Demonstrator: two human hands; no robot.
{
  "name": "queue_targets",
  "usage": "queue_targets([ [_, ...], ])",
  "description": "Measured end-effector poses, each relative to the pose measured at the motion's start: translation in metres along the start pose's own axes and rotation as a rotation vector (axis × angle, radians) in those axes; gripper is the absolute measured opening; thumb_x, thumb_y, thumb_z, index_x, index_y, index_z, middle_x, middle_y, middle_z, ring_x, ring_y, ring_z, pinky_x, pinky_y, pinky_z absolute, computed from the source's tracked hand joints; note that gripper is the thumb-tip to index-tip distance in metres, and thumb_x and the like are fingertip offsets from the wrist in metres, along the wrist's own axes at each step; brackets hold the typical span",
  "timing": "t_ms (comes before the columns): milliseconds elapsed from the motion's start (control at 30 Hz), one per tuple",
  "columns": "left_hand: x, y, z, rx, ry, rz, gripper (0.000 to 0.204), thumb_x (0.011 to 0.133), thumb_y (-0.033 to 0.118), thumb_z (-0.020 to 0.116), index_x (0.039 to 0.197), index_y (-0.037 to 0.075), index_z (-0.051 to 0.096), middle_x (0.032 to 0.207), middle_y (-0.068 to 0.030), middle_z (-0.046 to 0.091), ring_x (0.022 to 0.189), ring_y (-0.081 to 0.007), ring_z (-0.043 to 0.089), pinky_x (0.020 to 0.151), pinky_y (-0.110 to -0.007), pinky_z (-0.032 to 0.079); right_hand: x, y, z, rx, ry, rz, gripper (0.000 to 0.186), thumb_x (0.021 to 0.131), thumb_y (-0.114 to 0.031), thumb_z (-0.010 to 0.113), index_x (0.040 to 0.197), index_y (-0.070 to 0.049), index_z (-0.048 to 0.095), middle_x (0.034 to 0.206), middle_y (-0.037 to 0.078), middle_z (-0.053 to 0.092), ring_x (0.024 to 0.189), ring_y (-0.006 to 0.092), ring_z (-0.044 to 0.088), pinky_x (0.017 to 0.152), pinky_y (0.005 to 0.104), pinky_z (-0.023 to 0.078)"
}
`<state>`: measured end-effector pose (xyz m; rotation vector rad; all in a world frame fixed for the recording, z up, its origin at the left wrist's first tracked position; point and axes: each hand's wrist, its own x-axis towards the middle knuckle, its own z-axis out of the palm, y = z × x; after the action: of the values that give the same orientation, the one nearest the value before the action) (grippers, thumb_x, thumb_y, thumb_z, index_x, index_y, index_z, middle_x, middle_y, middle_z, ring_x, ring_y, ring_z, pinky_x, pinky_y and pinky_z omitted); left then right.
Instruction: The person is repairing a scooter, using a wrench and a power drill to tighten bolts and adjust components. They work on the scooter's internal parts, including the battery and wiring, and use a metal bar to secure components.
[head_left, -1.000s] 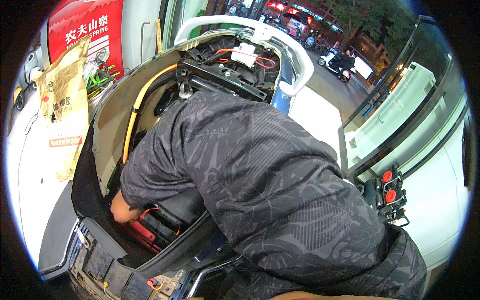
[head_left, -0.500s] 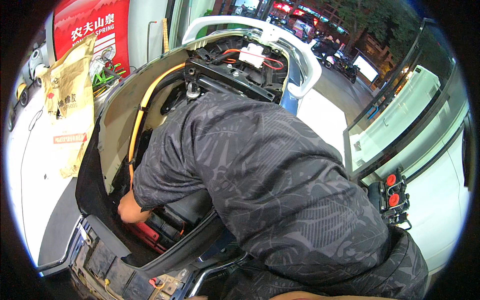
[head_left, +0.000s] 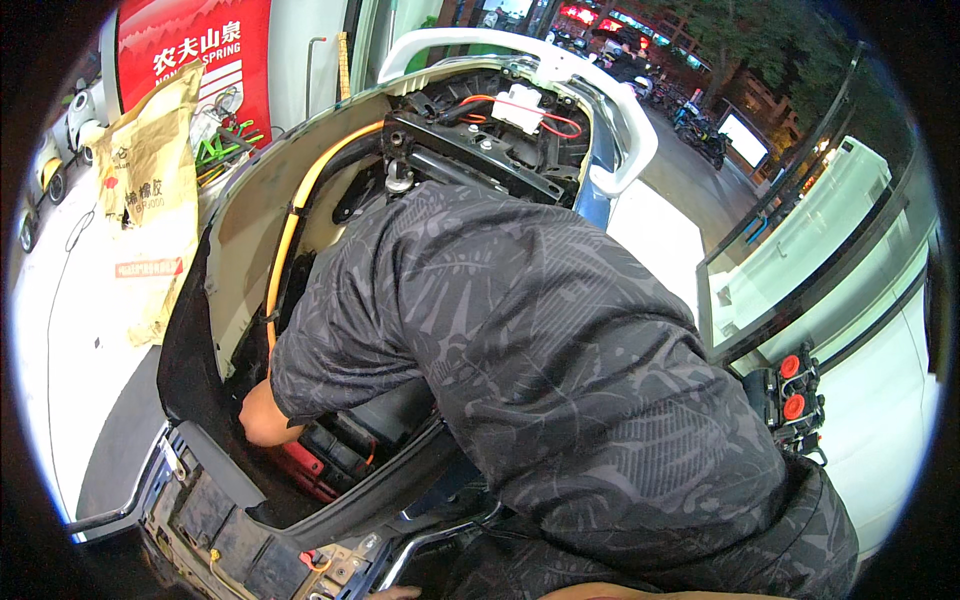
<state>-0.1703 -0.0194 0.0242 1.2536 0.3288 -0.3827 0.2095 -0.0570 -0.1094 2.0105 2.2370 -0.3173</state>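
Observation:
At the lower edge, a sliver of fingers, seemingly my left hand (head_left: 397, 593), shows beside a curved metal bar (head_left: 425, 545); whether it grips anything is cut off. A strip of bare skin lies further right along that edge, and my right hand does not show. In front of me another person in a dark patterned shirt (head_left: 560, 330) leans deep into an opened scooter body (head_left: 235, 260). That person's bent bare arm (head_left: 265, 415) goes down beside a red part (head_left: 300, 462) and black parts; their hands are hidden.
An orange cable (head_left: 290, 235) runs along the scooter's inner wall. A white rear rail (head_left: 625, 130) curves round its far end. Left stands a crumpled tan paper sack (head_left: 150, 210); right are a glass door (head_left: 790, 250) and black gear with red discs (head_left: 792, 385).
The whole picture has shifted slightly to the right. The other person stays bent into the scooter in nearly the same pose. A little more of the fingers shows at the lower edge.

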Motion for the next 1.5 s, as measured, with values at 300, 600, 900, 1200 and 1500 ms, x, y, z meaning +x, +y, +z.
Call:
queue_targets([
  [300, -0.012, 0.012, 0.008, 0.152, 0.002, 0.065, 0.016, 0.107, 0.009, 0.062, 0.117, 0.001, 0.071, 0.1, -0.0022, 0.072, 0.086, -0.008, 0.061, 0.081, -0.025, 0.049, -0.012, 0.008, -0.017, 0.126, -0.12, 0.117, 0.021, 0.077, -0.024, 0.075, 0.081, -0.003, 0.075, 0.085, 0.023, 0.075, 0.077, 0.0388, 0.074, 0.064, 0.0531, 0.059],
  [600, -0.011, 0.023, 0.004, 0.055, 0.001, -0.122, 0.021, 0.108, 0.012, 0.062, 0.119, -0.004, 0.069, 0.113, -0.0131, 0.073, 0.105, -0.0165, 0.064, 0.099, -0.032, 0.048, -0.034, 0.006, -0.035, 0.289, -0.055, 0.18, 0.019, 0.085, -0.015, 0.076, 0.094, 0.001, 0.074, 0.088, 0.024, 0.074, 0.09, 0.0448, 0.072, 0.077, 0.0523, 0.057],
  [900, -0.006, 0.017, 0.006, -0.053, -0.026, -0.085, 0.013, 0.109, 0.01, 0.061, 0.114, -0.001, 0.067, 0.115, -0.0095, 0.071, 0.102, -0.0144, 0.061, 0.096, -0.03, 0.046, -0.037, -0.005, -0.034, 0.275, 0.023, 0.171, 0.02, 0.084, -0.014, 0.072, 0.091, 0.005, 0.072, 0.087, 0.027, 0.074, 0.088, 0.0459, 0.073, 0.076, 0.0537, 0.058],
  [1200, -0.002, 0.019, 0.008, -0.041, -0.015, -0.056, 0.014, 0.109, 0.01, 0.06, 0.115, -0.001, 0.067, 0.114, -0.009, 0.07, 0.103, -0.0143, 0.061, 0.098, -0.029, 0.045, -0.034, -0.006, -0.033, 0.4, 0.037, 0.163, 0.02, 0.084, -0.013, 0.071, 0.089, 0.006, 0.072, 0.087, 0.028, 0.074, 0.087, 0.0444, 0.075, 0.075, 0.0524, 0.06],
  [1500, 0.002, 0.016, 0.011, -0.051, -0.007, 0.023, 0.015, 0.11, 0.01, 0.06, 0.118, 0.0, 0.067, 0.106, -0.0044, 0.068, 0.095, -0.0108, 0.058, 0.091, -0.026, 0.046, -0.022, 0.005, -0.031, 0.385, -0.1, 0.226, 0.022, 0.091, -0.019, 0.073, 0.099, 0.002, 0.071, 0.089, 0.02, 0.075, 0.088, 0.0401, 0.074, 0.077, 0.0481, 0.057],
])
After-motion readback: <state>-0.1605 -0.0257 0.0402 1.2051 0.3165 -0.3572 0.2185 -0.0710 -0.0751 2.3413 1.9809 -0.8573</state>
